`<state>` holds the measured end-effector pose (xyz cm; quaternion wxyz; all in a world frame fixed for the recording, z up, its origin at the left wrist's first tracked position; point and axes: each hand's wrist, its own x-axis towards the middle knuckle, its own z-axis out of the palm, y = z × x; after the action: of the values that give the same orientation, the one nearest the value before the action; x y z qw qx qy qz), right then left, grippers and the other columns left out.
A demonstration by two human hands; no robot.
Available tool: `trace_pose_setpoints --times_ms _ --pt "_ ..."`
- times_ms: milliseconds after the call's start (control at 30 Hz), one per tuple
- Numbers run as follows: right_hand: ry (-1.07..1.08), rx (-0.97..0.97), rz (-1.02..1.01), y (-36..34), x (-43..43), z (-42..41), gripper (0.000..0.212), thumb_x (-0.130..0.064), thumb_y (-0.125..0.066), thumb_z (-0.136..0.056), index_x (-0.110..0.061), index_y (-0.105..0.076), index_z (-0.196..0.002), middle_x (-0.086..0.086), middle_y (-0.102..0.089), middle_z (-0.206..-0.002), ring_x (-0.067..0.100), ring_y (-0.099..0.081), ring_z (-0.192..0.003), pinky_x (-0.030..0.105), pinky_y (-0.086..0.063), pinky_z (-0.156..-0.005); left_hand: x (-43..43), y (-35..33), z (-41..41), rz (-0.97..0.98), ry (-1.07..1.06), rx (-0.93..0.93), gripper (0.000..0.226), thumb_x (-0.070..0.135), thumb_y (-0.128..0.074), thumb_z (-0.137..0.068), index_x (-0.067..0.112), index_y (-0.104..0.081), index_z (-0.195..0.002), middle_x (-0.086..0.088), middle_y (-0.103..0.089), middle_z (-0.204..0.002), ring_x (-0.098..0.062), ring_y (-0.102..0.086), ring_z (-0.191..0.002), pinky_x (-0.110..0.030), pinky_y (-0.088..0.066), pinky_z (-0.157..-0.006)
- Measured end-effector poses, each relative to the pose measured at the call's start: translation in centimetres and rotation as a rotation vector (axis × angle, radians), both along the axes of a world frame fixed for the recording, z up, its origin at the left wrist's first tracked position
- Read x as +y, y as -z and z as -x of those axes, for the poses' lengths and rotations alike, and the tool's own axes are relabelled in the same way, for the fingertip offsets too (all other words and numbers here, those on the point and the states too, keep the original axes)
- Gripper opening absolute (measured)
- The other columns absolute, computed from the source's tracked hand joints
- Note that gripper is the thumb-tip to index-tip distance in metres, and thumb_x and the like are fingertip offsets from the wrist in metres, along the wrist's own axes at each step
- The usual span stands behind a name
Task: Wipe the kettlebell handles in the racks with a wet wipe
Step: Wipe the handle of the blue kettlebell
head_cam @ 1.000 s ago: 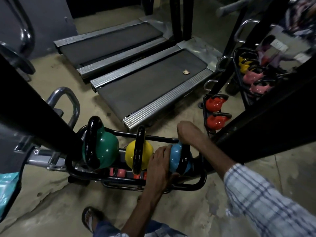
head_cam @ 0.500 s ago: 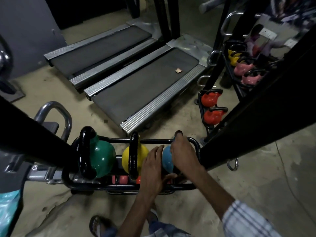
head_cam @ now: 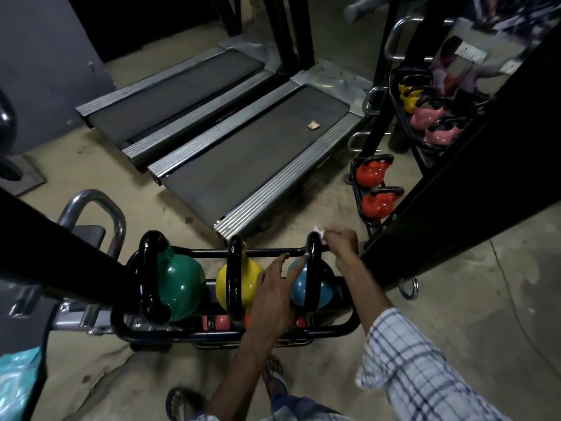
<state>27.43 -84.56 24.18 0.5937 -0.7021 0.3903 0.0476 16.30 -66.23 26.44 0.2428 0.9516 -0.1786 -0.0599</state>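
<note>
Wiping the handle [head_cam: 312, 268] of the blue kettlebell [head_cam: 300, 291], top end.
Your right hand [head_cam: 343, 243] clenches the wet wipe [head_cam: 318, 238] against the handle's top; your left hand [head_cam: 273, 291], fingers straight, steadies the blue kettlebell in its rack [head_cam: 145, 332]. Left of that hand stand the yellow kettlebell [head_cam: 252, 281] and green kettlebell [head_cam: 182, 284]; beyond your right hand, red kettlebells [head_cam: 375, 173]. Nothing shows which handles are done, so judge that most remain.

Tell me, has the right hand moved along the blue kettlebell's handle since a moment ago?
Yes. The right hand with the wet wipe slid up the blue kettlebell's handle toward the rack's far bar.
</note>
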Motion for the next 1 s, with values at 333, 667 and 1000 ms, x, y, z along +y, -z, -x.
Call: trace_pose_setpoints --times_ms 333,667,1000 --pt "-0.063 0.104 -0.488 8.6 -2.5 4.0 0.017 -0.024 -0.069 -0.079 -0.019 -0.075 -0.094 0.009 -0.072 -0.115 0.021 -0.070 -0.102 0.039 -0.055 -0.098 -0.1 -0.5 -0.8 -0.021 0.079 0.023 0.121 0.043 -0.087 -0.064 0.045 -0.010 -0.158 -0.005 -0.023 -0.161 -0.023 -0.030 -0.145 -0.034 -0.023 -0.113" --pt "-0.587 0.045 -0.046 0.4 -0.3 10.2 0.023 0.006 -0.057 -0.089 -0.006 -0.074 -0.100 0.003 -0.072 -0.088 0.010 -0.066 -0.080 0.015 -0.052 -0.069 0.3 -0.6 -1.5 -0.094 0.095 0.046 0.124 0.042 -0.088 -0.063 0.050 -0.007 -0.156 -0.011 -0.026 -0.159 -0.030 -0.036 -0.141 -0.042 -0.034 -0.109" --pt "-0.384 -0.098 0.126 1.0 1.1 16.1 0.035 -0.009 -0.085 -0.075 -0.035 -0.064 -0.085 -0.010 -0.070 -0.091 0.007 -0.067 -0.090 0.037 -0.059 -0.083 0.4 -0.4 -1.5 -0.109 0.112 0.039 0.125 0.043 -0.087 -0.069 0.054 0.003 -0.154 -0.013 -0.027 -0.160 -0.027 -0.034 -0.143 -0.040 -0.032 -0.110"
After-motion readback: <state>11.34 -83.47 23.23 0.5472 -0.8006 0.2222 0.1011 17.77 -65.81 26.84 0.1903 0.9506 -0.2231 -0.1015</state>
